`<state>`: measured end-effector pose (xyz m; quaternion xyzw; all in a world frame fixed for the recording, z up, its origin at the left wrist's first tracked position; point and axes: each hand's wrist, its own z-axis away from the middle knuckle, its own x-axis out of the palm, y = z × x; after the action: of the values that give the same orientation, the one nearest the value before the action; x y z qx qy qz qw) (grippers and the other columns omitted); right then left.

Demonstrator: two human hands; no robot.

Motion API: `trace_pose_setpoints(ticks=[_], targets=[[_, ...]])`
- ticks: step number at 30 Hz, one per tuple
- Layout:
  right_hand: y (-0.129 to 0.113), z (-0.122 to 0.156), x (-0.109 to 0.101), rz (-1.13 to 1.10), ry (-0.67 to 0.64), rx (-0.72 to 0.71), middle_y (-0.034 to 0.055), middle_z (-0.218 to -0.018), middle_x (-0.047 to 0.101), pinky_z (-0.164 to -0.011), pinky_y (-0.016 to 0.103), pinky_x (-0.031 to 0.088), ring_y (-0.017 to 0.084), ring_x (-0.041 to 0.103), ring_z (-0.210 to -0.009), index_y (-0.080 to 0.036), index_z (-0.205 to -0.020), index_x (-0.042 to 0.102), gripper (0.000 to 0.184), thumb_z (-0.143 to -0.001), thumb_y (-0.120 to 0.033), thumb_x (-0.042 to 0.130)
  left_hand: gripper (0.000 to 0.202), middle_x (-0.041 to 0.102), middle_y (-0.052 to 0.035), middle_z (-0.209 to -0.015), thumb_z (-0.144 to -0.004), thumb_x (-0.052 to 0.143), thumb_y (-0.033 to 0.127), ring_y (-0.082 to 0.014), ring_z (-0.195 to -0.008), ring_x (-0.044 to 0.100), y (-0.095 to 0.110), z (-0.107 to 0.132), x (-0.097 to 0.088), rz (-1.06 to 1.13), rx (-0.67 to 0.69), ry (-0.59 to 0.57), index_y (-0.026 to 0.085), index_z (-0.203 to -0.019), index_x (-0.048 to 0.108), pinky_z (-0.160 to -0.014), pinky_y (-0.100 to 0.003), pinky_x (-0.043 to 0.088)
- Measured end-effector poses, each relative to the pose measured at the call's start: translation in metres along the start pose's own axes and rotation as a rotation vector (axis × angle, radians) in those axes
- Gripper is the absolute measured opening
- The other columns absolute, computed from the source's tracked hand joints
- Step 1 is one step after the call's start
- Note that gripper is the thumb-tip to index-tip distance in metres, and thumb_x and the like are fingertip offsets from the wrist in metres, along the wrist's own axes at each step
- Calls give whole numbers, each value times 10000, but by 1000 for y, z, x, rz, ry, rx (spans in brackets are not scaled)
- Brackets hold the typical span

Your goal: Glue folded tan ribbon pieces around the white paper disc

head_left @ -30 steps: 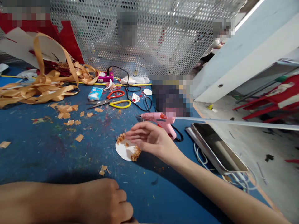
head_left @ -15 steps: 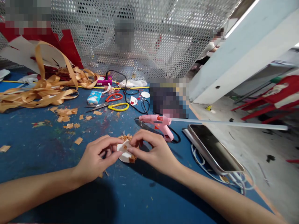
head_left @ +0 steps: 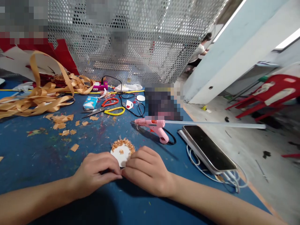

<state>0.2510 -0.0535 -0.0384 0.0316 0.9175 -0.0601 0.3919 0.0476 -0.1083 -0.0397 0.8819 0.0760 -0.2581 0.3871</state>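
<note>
A white round disc (head_left: 120, 161) lies on the blue table, with crumpled tan ribbon pieces (head_left: 123, 143) along its far and right edge and a small tan piece near its middle. Just on its near side, my left hand (head_left: 99, 172) is closed, thumb and fingertips pinched together. My right hand (head_left: 148, 172) is closed too, its fingertips meeting those of the left and its knuckles covering the disc's right edge. Whatever sits between the fingertips is hidden. Beyond the right hand, a pink glue gun (head_left: 154, 126) rests on its side with a long glue stick (head_left: 211, 124) out of its back.
Scissors (head_left: 114, 111) with red and yellow handles lie beyond cut ribbon squares (head_left: 62, 120). Tan ribbon (head_left: 47, 101) is heaped at the left. A phone (head_left: 209, 148) and white cables are at the right edge. A perforated metal screen (head_left: 131, 43) stands behind; a person is past it.
Both hands have drawn back toward me off the disc, and their fingertips now meet at its near side. More of the disc and its ribbon edge shows. The view has shifted slightly.
</note>
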Motion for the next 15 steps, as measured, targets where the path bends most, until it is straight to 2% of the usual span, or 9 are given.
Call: trace_pose_setpoints(ticks=[2,6,9,15], targets=[[0,0,-2,36,3,-49,34,-704,702,-588,324,421,161,623,-690,-144,-828,673,187,-923,-116,515,181,686,-2,-734,-954,568,245,-85,-697,655,-1,0,-1,-40,-4,-44,162,-802,622,-678,-145,493],[2,0,0,86,73,-149,18,-647,665,-554,315,401,156,604,-631,-117,-794,675,136,-882,-117,571,257,677,8,-763,-1003,463,310,-82,-701,639,-3,-1,-7,-142,-2,-219,181,-825,596,-668,-149,456],[3,1,3,102,71,-233,7,-644,654,-530,317,395,144,583,-584,-115,-767,687,148,-862,-123,574,310,666,14,-767,-1026,389,346,-90,-693,627,-5,-2,-9,-186,23,-326,193,-831,576,-647,-167,428],[5,3,7,104,105,-409,7,-674,664,-521,311,426,129,568,-559,-142,-730,726,150,-816,-149,603,318,645,22,-744,-1036,340,350,-109,-672,588,-7,-3,-7,-231,133,-420,196,-830,528,-627,-205,394]])
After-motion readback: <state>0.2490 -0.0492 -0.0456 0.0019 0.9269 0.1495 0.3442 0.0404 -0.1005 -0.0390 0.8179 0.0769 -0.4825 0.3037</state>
